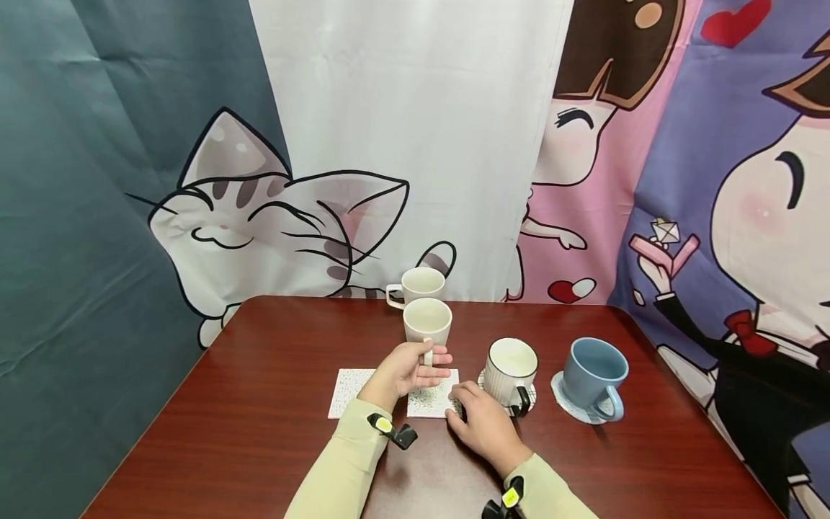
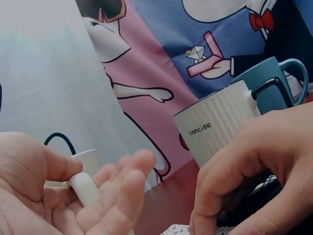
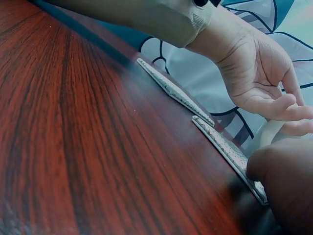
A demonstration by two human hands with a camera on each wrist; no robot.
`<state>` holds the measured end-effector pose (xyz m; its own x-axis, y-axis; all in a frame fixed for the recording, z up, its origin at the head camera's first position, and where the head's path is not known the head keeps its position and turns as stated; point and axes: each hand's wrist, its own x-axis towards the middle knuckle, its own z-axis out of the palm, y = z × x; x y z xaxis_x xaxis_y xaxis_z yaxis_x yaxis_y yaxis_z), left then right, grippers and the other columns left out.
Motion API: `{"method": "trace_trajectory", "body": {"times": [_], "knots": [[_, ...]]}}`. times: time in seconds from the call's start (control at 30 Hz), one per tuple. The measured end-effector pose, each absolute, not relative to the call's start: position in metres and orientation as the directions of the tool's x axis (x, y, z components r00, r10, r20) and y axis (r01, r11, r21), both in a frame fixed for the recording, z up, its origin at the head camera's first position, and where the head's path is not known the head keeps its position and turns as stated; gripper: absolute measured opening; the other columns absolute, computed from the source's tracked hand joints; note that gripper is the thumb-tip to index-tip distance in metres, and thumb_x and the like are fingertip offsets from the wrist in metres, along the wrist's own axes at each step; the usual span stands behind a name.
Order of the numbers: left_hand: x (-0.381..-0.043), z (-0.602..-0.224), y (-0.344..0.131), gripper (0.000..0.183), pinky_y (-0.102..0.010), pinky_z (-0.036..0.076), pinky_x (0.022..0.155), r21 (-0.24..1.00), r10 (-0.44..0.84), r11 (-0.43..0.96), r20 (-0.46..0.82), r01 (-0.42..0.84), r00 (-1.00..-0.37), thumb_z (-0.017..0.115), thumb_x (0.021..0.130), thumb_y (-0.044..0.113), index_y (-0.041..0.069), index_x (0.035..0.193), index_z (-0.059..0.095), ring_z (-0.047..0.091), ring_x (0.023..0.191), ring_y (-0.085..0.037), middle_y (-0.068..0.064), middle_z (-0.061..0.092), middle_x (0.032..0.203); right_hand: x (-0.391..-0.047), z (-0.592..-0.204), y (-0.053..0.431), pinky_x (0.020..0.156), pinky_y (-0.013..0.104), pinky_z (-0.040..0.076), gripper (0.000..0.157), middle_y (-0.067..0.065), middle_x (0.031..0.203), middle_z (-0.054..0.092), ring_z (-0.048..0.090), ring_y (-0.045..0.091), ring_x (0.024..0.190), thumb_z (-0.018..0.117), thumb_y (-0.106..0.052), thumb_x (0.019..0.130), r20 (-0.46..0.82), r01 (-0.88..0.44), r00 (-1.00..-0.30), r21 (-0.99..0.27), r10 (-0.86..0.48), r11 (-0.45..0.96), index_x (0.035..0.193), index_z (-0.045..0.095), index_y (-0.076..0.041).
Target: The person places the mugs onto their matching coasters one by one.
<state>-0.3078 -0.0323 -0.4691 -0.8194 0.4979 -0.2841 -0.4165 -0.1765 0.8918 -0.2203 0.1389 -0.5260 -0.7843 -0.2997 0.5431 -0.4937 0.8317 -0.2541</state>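
Note:
My left hand (image 1: 415,367) pinches the handle (image 2: 84,188) of a ribbed white mug (image 1: 428,321) between thumb and fingers, the other fingers stretched out. The mug is held upright just behind a speckled square coaster (image 1: 424,405). My right hand (image 1: 483,422) grips the right edge of that coaster with curled fingers and thumb; some of its fingertips are hidden. A second speckled square coaster (image 1: 350,389) lies to the left, partly behind the left wrist. Close beyond the right hand stands a ribbed white mug with black rim and handle (image 1: 509,378), lettered "concise".
Behind the held mug stands another white mug (image 1: 421,281), its handle to the left. A blue mug (image 1: 593,364) sits on a round pale coaster (image 1: 567,405) at the right. The black-handled mug has a round patterned coaster (image 1: 533,395) under it. A printed cloth hangs behind the brown table (image 1: 259,360).

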Motion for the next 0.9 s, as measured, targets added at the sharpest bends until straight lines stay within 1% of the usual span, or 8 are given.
{"method": "trace_trajectory", "body": {"times": [0.1,0.2,0.4,0.5,0.57,0.7,0.9], "knots": [[-0.307,-0.47,-0.032,0.043,-0.027,0.052,0.057,0.888,0.486,-0.195,-0.281,-0.416,-0.827,0.038,0.099,0.028,-0.006,0.123,0.049,0.067,0.08,-0.022,-0.012,0.066,0.101,-0.22,-0.526,0.138,0.077,0.033,0.048,0.023,-0.005,0.097,0.058,0.059,0.013,0.088,0.071,-0.027,0.074,0.533,-0.493,-0.791,-0.264,-0.301,0.829,0.092,0.065,-0.014],[-0.304,-0.471,-0.032,0.041,-0.027,0.052,0.055,0.887,0.481,-0.211,-0.273,-0.412,-0.833,0.038,0.099,0.026,-0.007,0.121,0.05,0.067,0.078,-0.021,-0.011,0.067,0.096,-0.219,-0.527,0.137,0.076,0.032,0.048,0.023,-0.005,0.096,0.058,0.059,0.012,0.087,0.071,-0.027,0.073,0.533,-0.49,-0.793,-0.269,-0.296,0.829,0.091,0.064,-0.015],[-0.3,-0.473,-0.034,0.036,-0.029,0.053,0.057,0.887,0.475,-0.231,-0.255,-0.399,-0.842,0.039,0.099,0.024,-0.005,0.114,0.054,0.066,0.082,-0.025,-0.014,0.066,0.098,-0.218,-0.53,0.137,0.074,0.031,0.048,0.022,-0.006,0.095,0.058,0.059,0.011,0.084,0.069,-0.027,0.073,0.543,-0.499,-0.782,-0.254,-0.305,0.828,0.09,0.064,-0.015],[-0.3,-0.473,-0.033,0.037,-0.028,0.052,0.058,0.886,0.454,-0.265,-0.232,-0.379,-0.86,0.04,0.098,0.024,-0.006,0.116,0.053,0.066,0.085,-0.025,-0.015,0.066,0.098,-0.219,-0.529,0.137,0.074,0.031,0.048,0.022,-0.006,0.096,0.057,0.058,0.01,0.085,0.068,-0.027,0.074,0.538,-0.5,-0.784,-0.252,-0.309,0.828,0.091,0.064,-0.014],[-0.301,-0.473,-0.033,0.04,-0.027,0.052,0.058,0.882,0.448,-0.291,-0.217,-0.371,-0.868,0.04,0.098,0.024,-0.008,0.12,0.05,0.066,0.087,-0.025,-0.015,0.066,0.098,-0.219,-0.528,0.137,0.075,0.031,0.048,0.022,-0.007,0.096,0.057,0.058,0.01,0.085,0.068,-0.027,0.074,0.538,-0.5,-0.784,-0.253,-0.309,0.829,0.091,0.064,-0.014],[-0.301,-0.47,-0.032,0.044,-0.026,0.052,0.059,0.871,0.45,-0.319,-0.208,-0.374,-0.869,0.04,0.098,0.024,-0.012,0.125,0.043,0.066,0.087,-0.024,-0.015,0.066,0.096,-0.22,-0.526,0.138,0.074,0.031,0.048,0.022,-0.006,0.096,0.057,0.058,0.01,0.084,0.069,-0.027,0.073,0.545,-0.505,-0.778,-0.248,-0.312,0.827,0.091,0.064,-0.014],[-0.299,-0.458,-0.034,0.044,-0.024,0.052,0.059,0.881,0.469,-0.299,-0.198,-0.366,-0.861,0.042,0.098,0.024,-0.012,0.123,0.045,0.066,0.084,-0.021,-0.016,0.066,0.096,-0.223,-0.526,0.14,0.075,0.031,0.048,0.023,-0.005,0.096,0.058,0.058,0.011,0.085,0.07,-0.027,0.073,0.553,-0.503,-0.774,-0.244,-0.307,0.829,0.091,0.064,-0.015]]}}
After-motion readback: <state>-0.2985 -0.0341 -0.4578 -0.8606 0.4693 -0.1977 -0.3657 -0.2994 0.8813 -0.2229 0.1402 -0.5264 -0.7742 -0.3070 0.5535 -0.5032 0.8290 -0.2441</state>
